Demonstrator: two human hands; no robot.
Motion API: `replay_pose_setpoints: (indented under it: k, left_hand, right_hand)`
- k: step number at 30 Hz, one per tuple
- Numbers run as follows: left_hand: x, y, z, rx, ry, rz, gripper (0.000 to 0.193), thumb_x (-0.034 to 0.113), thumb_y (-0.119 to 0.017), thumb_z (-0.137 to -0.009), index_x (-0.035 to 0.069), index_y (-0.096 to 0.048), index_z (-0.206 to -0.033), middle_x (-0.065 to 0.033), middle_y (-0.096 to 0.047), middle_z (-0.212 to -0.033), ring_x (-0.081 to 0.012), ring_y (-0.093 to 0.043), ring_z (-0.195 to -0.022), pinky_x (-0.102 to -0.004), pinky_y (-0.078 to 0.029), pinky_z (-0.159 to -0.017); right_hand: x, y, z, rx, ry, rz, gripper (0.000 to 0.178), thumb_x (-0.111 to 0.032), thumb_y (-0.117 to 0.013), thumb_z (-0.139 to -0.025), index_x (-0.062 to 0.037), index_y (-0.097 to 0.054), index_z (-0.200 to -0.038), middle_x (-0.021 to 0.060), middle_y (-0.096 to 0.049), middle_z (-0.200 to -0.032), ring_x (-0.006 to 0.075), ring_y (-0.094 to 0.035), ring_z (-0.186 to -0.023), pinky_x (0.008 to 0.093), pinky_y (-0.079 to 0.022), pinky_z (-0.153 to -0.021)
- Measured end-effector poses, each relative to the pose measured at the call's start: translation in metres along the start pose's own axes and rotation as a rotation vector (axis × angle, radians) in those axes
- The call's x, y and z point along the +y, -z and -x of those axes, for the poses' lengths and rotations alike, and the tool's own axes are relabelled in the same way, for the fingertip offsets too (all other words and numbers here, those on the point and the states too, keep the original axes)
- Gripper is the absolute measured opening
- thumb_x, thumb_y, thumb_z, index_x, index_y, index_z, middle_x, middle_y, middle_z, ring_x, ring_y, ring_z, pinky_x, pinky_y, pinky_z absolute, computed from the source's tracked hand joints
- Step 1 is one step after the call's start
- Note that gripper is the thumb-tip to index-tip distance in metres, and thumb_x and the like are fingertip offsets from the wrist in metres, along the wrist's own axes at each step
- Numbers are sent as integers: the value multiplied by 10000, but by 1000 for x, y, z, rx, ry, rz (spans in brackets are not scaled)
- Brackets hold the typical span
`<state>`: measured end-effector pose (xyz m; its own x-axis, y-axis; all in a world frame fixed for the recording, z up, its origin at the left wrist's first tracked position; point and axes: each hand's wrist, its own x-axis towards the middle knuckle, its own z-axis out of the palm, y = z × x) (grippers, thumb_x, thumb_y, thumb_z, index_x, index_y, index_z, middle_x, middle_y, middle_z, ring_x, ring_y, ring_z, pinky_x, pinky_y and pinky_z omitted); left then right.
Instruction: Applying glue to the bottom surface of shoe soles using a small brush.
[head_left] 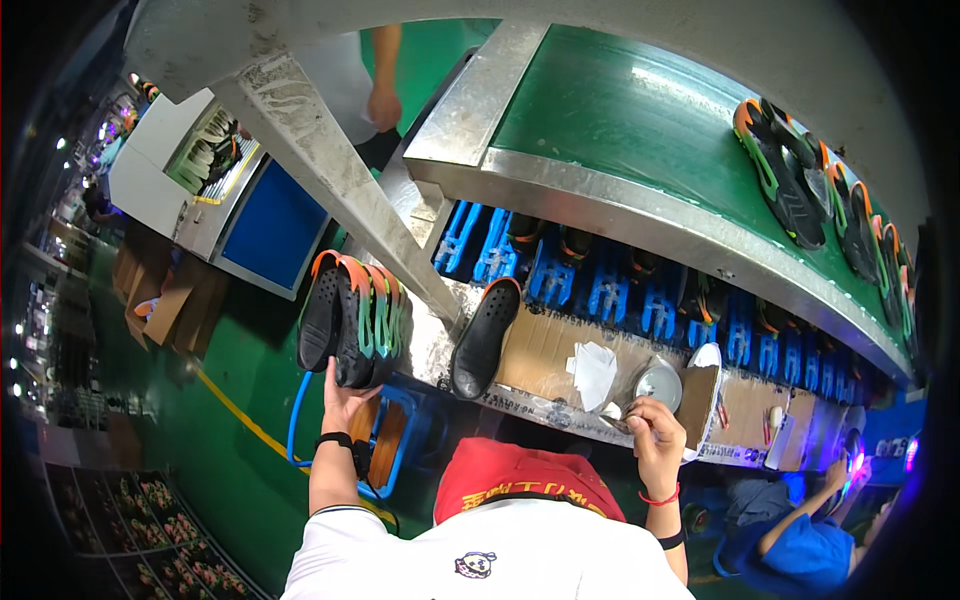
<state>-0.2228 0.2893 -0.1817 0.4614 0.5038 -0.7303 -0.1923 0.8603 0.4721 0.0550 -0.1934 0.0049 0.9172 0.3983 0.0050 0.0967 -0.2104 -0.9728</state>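
Observation:
My left hand [346, 408] is at the near end of a row of shoe soles [352, 335], black with orange and green edges, standing packed side by side. Its fingers grip the lower ends of the nearest ones. To the right, a single black sole [484, 340] with small holes at its far end lies on the bench. My right hand [657, 445] is raised over the bench's near edge, fingers pinched on something small that I cannot make out. Just beyond it stands a round bowl [660, 384] with pale contents, beside white paper sheets [594, 372].
Above the bench runs a green conveyor [620, 110] carrying more soles [780, 170]. Blue racks [610, 290] line the space beneath it. A metal post [340, 180] slants between the left soles and conveyor. A blue-framed stool [388, 445] is below. Co-workers stand across and at right.

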Motion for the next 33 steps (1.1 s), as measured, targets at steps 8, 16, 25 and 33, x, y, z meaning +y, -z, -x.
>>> replay_pose_setpoints:
  k: [8,16,25,33]
  left_hand:
    - [-24,-19,5,-39,-41,-331,532,231,-759,-910,-3,-550,-1340,-204,-594,-1337,-389,-571,-1241,-596,-509,-1015]
    - [-64,-15,66,-171,-153,-294,620,152,-723,-928,53,-425,-1462,-156,-512,-1446,-386,-520,-1298,-629,-451,-1064]
    - [-78,11,121,-388,53,-424,651,180,-767,-878,69,-464,-1443,-98,-566,-1402,-304,-546,-1296,-494,-452,-1084]
    - [-176,-133,75,-605,433,-427,537,83,-675,-945,45,-455,-1434,-133,-542,-1419,-326,-524,-1311,-530,-420,-1105]
  right_hand:
    - [2,-2,2,-23,-82,39,46,27,-679,-867,45,-679,-909,120,-696,-977,152,-626,-760,272,-502,-677]
    - [10,-9,2,-70,-62,53,64,12,-681,-868,41,-688,-924,126,-706,-969,202,-671,-837,294,-524,-754]
    - [24,-1,7,-51,-23,59,79,-5,-684,-872,32,-697,-941,130,-706,-1015,201,-672,-835,293,-518,-740]
    - [34,18,18,101,-150,20,80,-13,-686,-874,32,-694,-940,127,-709,-1015,192,-675,-833,299,-522,-749]
